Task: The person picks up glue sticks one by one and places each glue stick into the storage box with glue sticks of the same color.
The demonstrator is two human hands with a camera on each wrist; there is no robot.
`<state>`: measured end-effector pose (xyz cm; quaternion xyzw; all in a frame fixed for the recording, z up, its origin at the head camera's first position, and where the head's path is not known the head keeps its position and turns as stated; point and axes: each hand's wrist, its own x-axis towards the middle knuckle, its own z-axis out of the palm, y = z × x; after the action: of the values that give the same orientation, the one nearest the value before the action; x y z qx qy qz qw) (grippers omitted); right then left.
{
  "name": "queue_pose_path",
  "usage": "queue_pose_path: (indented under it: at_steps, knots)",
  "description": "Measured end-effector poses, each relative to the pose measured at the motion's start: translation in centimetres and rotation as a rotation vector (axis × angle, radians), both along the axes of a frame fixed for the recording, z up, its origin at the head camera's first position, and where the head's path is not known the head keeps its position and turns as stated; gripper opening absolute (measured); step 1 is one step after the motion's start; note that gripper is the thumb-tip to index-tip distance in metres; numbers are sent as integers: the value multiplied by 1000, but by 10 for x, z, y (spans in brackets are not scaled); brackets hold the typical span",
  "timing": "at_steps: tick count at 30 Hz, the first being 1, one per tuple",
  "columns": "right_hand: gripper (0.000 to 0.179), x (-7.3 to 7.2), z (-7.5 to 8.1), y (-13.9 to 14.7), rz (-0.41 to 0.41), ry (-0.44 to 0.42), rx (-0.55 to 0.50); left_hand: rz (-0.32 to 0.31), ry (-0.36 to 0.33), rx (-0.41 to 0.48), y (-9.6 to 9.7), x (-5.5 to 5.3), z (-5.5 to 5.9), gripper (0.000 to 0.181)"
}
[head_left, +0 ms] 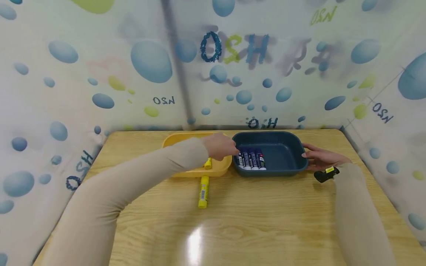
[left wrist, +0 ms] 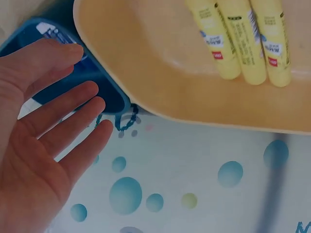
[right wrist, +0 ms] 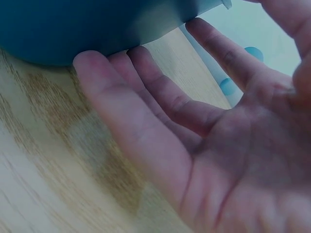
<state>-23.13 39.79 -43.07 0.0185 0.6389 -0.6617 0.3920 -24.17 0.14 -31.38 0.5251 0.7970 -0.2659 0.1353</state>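
Observation:
Reaching across the orange-yellow tray (head_left: 173, 139), my left hand (head_left: 220, 145) has its fingertips at the left end of the blue tray (head_left: 283, 171). Several dark-blue glue sticks (head_left: 253, 160) with white ends lie side by side there. In the left wrist view the fingers of the left hand (left wrist: 53, 131) are extended, and nothing shows between them. My right hand (head_left: 323, 157) holds the blue tray's right end, thumb over the rim; its fingers (right wrist: 116, 102) press the outer wall in the right wrist view. Three yellow glue sticks (left wrist: 245, 43) lie in the orange-yellow tray.
One yellow glue stick (head_left: 203, 192) lies on the wooden table (head_left: 253, 221) in front of the orange-yellow tray. The trays stand next to each other near the table's back edge. Patterned wall covering (head_left: 206, 81) rises behind and at both sides.

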Motion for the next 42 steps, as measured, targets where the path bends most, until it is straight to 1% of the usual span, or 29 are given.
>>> queue_pose_path:
  at_steps: [4, 8, 13, 17, 20, 23, 25, 29, 31, 34, 37, 40, 42]
  knots:
    - [73, -1, 0, 1, 40, 32, 32, -36, 16, 15, -9, 11, -4, 39]
    - [71, -1, -2, 1, 40, 40, 31, -84, 32, 18, -21, 22, -9, 38]
    - [66, -1, -2, 2, 34, 34, 14, -179, 84, 18, -34, 39, -13, 39]
    - [59, -1, -2, 3, 44, 43, 0, -265, 135, 27, -41, 53, -16, 38]
    - [50, -1, -3, 4, 57, 44, -31, -316, 151, 14, -46, 64, -19, 39]
    - [44, 0, -4, 4, 64, 36, -60, -355, 155, 23, -53, 73, -24, 36]
    - [43, 0, -4, 4, 63, 29, -70, -361, 152, 36, -59, 78, -31, 32]
    - [46, 1, -3, 4, 53, 21, -71, -359, 141, 57, -73, 81, -46, 24]
    - [52, 1, -3, 3, 40, 11, -64, -355, 132, 61, -79, 80, -52, 22]
    - [60, 2, -2, 3, 26, -3, -58, -355, 139, 73, -87, 78, -59, 21]
    - [58, 2, -2, 2, 26, -8, -60, -327, 128, 85, -93, 75, -61, 23]
    - [48, 0, -2, 2, 39, -3, -70, -293, 115, 86, -95, 73, -61, 28]
    - [44, 0, -2, 2, 40, -5, -79, -287, 106, 93, -94, 72, -61, 29]
